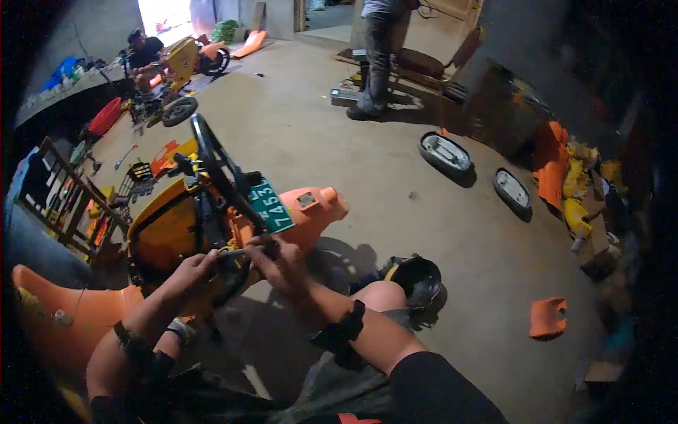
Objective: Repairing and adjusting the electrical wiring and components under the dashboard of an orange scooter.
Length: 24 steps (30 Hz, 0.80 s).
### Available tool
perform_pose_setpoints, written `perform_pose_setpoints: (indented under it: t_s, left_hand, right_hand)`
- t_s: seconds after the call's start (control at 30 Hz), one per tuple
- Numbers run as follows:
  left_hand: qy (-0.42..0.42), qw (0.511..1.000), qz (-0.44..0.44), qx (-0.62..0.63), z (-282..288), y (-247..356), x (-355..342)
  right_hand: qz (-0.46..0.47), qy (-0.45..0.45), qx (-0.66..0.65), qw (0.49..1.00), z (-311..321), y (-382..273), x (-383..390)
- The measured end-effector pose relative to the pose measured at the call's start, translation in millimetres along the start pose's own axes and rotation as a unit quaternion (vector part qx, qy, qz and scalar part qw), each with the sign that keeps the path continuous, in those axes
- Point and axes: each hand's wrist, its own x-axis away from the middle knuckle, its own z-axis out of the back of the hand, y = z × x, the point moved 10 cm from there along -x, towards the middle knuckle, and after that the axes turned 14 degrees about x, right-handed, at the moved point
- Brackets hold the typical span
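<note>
Across the concrete floor (480, 233) the biggest thing is the orange machine (166, 237), a partly stripped two-wheeler lying close in front of the worker. Well beyond it, at the far side of the room, stands a second two-wheeler (182, 63) with a person low down beside it. Another person, in grey trousers (378, 56), stands beyond the machine and off to its right as the worker faces it. A slatted rack (63, 198) is near its left side, and a red basin (106, 116) lies farther off past the rack. Well apart to the machine's right are two dark-rimmed, pale-lined oval shells (446, 153); nearer on that side sits a black, hollow round thing (422, 279), with a small orange piece (548, 318) farther right. On the machine itself, a green plate (272, 205) sits beside a black hoop.

Both hands meet at the machine's near side. The left hand (198, 270) is nearly closed, thumb and fingers pinching a dark narrow piece (233, 253). The right hand (279, 265) has its fingers bent at the other end; I can't tell whether they grip it.
</note>
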Motion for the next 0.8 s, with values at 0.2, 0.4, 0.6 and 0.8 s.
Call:
perform_pose_setpoints:
  t_s: [0.2, 0.4, 0.6, 0.8]
  left_hand:
    - [-0.007, 0.999, 0.037, 0.028, -8.1, 8.8, 8.9]
    - [0.003, 0.999, 0.003, -0.038, 0.3, 13.6, 3.2]
    - [0.030, 0.992, 0.010, -0.124, 10.4, 2.5, -5.2]
    - [0.006, 0.990, -0.073, -0.118, 12.5, -13.4, -25.3]
  right_hand:
    - [0.020, 0.018, -0.026, 0.999, -1.6, -37.5, -7.6]
    - [0.370, -0.157, 0.187, 0.896, -47.0, -83.2, 30.7]
    - [0.324, -0.177, 0.163, 0.915, -36.2, -67.6, 35.4]
    - [-0.030, -0.059, 0.061, 0.996, 0.7, -23.6, 6.4]
